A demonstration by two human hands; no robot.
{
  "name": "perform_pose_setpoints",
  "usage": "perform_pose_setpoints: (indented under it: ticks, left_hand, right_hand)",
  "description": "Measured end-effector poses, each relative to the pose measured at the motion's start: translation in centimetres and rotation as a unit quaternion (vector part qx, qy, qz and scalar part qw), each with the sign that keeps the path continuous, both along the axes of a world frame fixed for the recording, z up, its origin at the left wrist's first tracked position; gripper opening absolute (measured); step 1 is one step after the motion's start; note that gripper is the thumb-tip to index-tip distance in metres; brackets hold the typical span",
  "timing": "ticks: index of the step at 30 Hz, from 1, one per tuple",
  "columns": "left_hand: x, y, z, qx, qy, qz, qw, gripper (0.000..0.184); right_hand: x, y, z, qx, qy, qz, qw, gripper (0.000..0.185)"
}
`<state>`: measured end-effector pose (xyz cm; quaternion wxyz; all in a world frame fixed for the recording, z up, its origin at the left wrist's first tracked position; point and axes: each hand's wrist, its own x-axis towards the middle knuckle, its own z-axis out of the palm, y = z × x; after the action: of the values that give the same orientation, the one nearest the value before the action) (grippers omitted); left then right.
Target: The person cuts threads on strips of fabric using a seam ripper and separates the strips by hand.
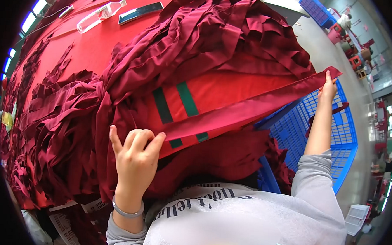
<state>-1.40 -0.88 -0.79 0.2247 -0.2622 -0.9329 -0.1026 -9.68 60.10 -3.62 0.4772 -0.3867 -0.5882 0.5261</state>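
A long maroon fabric strip (244, 108) is stretched between my two hands above the red table cover. My left hand (136, 157), with a grey band at the wrist, pinches its near-left end between thumb and finger; the little finger sticks out. At the far right, my right hand (328, 88) grips the other end, the arm reaching out over a blue crate. Beneath the strip, two dark green stripes (187, 99) cross the red table cover (226, 86). More maroon fabric (216, 156) hangs over the table edge against my body.
A big heap of maroon strips (208, 35) lies behind, and another bunch (64, 125) at left. A clear plastic bottle (100, 16) and a phone (141, 13) rest at the back. The blue plastic crate (341, 142) stands at right, with maroon cloth in it.
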Motion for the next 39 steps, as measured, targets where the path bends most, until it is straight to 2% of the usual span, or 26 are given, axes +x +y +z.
perform_pose_setpoints:
  ticks: [3, 4, 5, 6, 9, 12, 16, 18, 19, 23, 27, 30, 32, 34, 36, 38, 39]
  left_hand:
    - [-0.1, 0.1, 0.1, 0.017, 0.003, -0.026, 1.0, 0.023]
    - [-0.3, 0.2, 0.2, 0.031, 0.003, -0.031, 0.999, 0.025]
    - [-0.5, 0.3, 0.3, 0.046, 0.003, -0.035, 0.998, 0.028]
    - [-0.7, 0.1, 0.4, 0.016, 0.0, -0.013, 1.0, 0.039]
    - [-2.1, -0.8, 0.1, 0.009, -0.065, 0.073, 0.995, 0.053]
    - [-2.6, -0.5, 0.2, -0.017, -0.056, 0.07, 0.996, 0.053]
    - [-3.3, -0.1, 0.1, 0.003, -0.04, 0.077, 0.996, 0.049]
    - [-3.2, 0.1, 0.1, 0.013, -0.019, 0.056, 0.998, 0.037]
    - [-3.2, 0.2, 0.1, 0.02, -0.007, 0.046, 0.999, 0.031]
    - [-3.1, 0.6, 0.3, 0.032, 0.032, -0.007, 0.999, 0.014]
    - [-2.7, -0.7, 1.5, 0.054, -0.028, -0.106, 0.993, 0.012]
    - [-1.8, -2.5, 2.1, 0.098, -0.047, -0.12, 0.987, 0.023]
    - [-1.2, -3.3, 2.0, 0.041, -0.026, -0.067, 0.997, 0.027]
    - [-0.7, -3.7, 1.8, -0.007, 0.003, -0.007, 1.0, 0.026]
    - [-0.4, -4.1, 1.0, -0.008, 0.015, 0.028, 0.999, 0.025]
    - [-0.1, -4.1, 0.4, -0.009, 0.032, 0.057, 0.998, 0.024]
    - [0.1, -4.1, -0.1, -0.016, 0.041, 0.07, 0.997, 0.022]
  right_hand:
    - [0.1, 0.9, -0.9, 0.002, 0.01, 0.012, 1.0, 0.041]
    - [0.1, 1.0, -1.4, 0.002, 0.091, 0.043, 0.995, 0.042]
    - [0.6, 1.3, -1.4, -0.018, 0.071, 0.024, 0.997, 0.041]
    - [1.6, 0.7, -0.7, -0.038, 0.05, 0.005, 0.998, 0.041]
    - [5.6, 5.2, -1.6, -0.052, 0.102, 0.023, 0.993, 0.033]
    - [11.6, 11.4, -4.0, -0.019, 0.158, 0.043, 0.986, 0.026]
    - [19.0, 12.5, -2.9, -0.078, 0.202, -0.041, 0.975, 0.023]
    - [21.3, 13.3, -2.6, -0.02, 0.191, -0.117, 0.974, 0.026]
    - [21.7, 13.1, -2.5, 0.029, 0.196, -0.101, 0.975, 0.028]
    - [20.4, 13.2, -1.0, -0.013, 0.181, -0.071, 0.981, 0.03]
    - [15.2, 12.8, -0.2, 0.01, 0.155, -0.016, 0.988, 0.028]
    - [9.1, 11.5, -0.8, 0.063, 0.136, 0.028, 0.988, 0.026]
    - [5.7, 8.7, -0.1, 0.018, 0.089, 0.044, 0.995, 0.027]
    - [3.3, 5.0, 0.9, 0.0, 0.053, 0.114, 0.992, 0.038]
    - [0.7, 4.3, -0.3, 0.066, 0.042, 0.106, 0.991, 0.045]
    - [-1.0, 5.3, -1.6, 0.099, -0.068, 0.058, 0.991, 0.047]
    - [-2.0, 6.4, -3.4, 0.2, -0.104, 0.035, 0.974, 0.046]
